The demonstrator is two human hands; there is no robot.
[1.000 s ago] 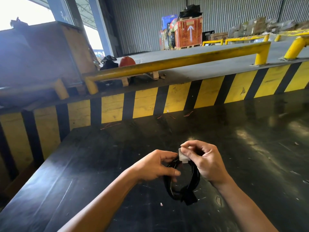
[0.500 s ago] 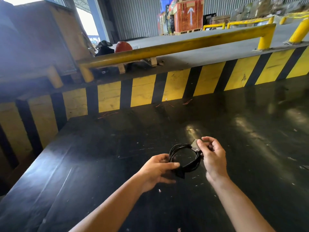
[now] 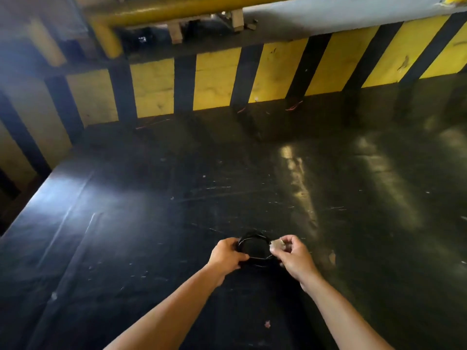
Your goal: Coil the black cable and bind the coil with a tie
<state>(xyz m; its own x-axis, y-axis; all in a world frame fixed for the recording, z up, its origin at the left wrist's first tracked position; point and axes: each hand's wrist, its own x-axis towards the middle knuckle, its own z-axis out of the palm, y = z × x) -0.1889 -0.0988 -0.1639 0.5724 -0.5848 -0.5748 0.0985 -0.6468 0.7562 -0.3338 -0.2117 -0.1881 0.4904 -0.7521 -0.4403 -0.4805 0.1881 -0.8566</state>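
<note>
The black cable (image 3: 253, 238) is wound into a small round coil, held low over the black table between both hands. My left hand (image 3: 225, 256) grips the coil's left side, thumb over the strands. My right hand (image 3: 294, 256) pinches a small pale piece, the tie (image 3: 276, 245), at the coil's right edge. The lower part of the coil is partly hidden by my fingers, and how the tie sits on the cable is too small to tell.
The black table (image 3: 156, 223) is glossy and scratched, with small bits of debris. A yellow-and-black striped wall (image 3: 214, 82) borders its far side, with a yellow rail (image 3: 161, 11) above. The table's left edge (image 3: 38, 183) drops off.
The coil went from hanging upright to lying flat and low near the table. My hands moved apart to its left and right sides. The camera tilted down.
</note>
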